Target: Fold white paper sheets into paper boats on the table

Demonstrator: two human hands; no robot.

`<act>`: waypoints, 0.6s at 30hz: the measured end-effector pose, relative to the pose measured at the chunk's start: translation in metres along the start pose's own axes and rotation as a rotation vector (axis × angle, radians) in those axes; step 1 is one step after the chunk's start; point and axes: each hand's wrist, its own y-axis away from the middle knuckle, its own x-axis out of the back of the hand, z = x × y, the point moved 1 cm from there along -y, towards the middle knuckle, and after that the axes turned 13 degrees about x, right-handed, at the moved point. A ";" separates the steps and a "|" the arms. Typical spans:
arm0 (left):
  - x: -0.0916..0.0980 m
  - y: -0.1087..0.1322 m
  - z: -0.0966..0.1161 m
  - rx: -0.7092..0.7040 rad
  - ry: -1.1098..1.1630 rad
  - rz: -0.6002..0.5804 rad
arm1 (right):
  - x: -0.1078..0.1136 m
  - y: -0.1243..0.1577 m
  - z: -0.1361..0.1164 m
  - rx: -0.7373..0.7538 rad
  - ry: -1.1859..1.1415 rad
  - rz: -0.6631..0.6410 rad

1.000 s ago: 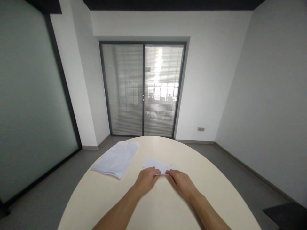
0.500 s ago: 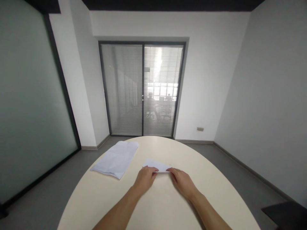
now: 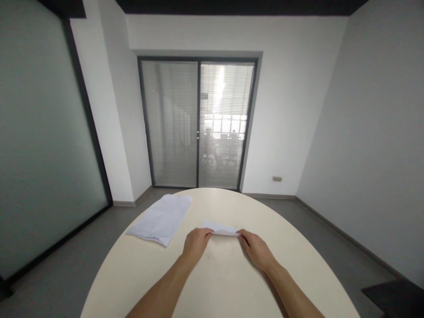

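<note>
A small folded sheet of white paper (image 3: 224, 231) is held between my two hands over the middle of the round table (image 3: 228, 282). My left hand (image 3: 197, 242) pinches its left end, thumb and fingers closed on the near edge. At the opposite end my right hand (image 3: 256, 248) grips the paper in the same way. The near edge looks slightly raised and bent towards me, while a flatter part lies behind it. My fingertips cover both ends of the fold.
Left of my hands, a stack of larger white paper sheets (image 3: 162, 219) lies by the table's far left edge. Behind the table stand glazed doors with blinds (image 3: 172, 132). A dark flat object (image 3: 394, 296) juts in at lower right.
My hands have moved slightly apart along the paper. Its near edge now shows a wider, lifted face, and my left fingers have drawn back from its top.
</note>
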 end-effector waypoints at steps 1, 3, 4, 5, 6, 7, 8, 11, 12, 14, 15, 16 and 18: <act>0.001 0.000 0.000 0.007 -0.008 -0.004 | 0.000 0.000 0.001 -0.012 0.010 -0.003; 0.003 0.001 0.002 0.016 -0.011 -0.004 | 0.000 0.000 0.003 -0.035 0.025 -0.006; 0.004 0.001 0.002 0.021 -0.007 -0.003 | 0.000 0.000 0.003 -0.045 0.032 -0.005; 0.005 0.002 0.003 0.029 -0.005 -0.004 | -0.001 0.000 0.004 -0.053 0.039 -0.007; 0.006 0.002 0.003 0.040 -0.003 -0.006 | -0.001 0.000 0.005 -0.061 0.047 -0.008; 0.006 0.002 0.003 0.051 -0.002 -0.009 | -0.001 0.000 0.006 -0.067 0.056 -0.011; 0.006 0.002 0.003 0.060 -0.001 -0.014 | -0.001 0.000 0.007 -0.072 0.065 -0.013; 0.003 0.000 0.000 0.066 0.002 -0.009 | -0.002 0.001 0.011 -0.082 0.087 -0.014; 0.002 -0.001 -0.001 0.065 0.007 -0.001 | -0.002 0.001 0.013 -0.083 0.089 -0.012; 0.000 -0.002 -0.004 0.062 0.021 0.017 | -0.003 0.001 0.017 -0.080 0.082 -0.010; -0.002 -0.003 -0.005 0.063 0.029 0.024 | -0.004 0.001 0.018 -0.076 0.074 -0.012; -0.003 -0.003 -0.006 0.066 0.036 0.028 | -0.004 0.002 0.020 -0.070 0.064 -0.014; -0.005 -0.004 -0.008 0.071 0.047 0.034 | -0.006 0.002 0.023 -0.060 0.048 -0.017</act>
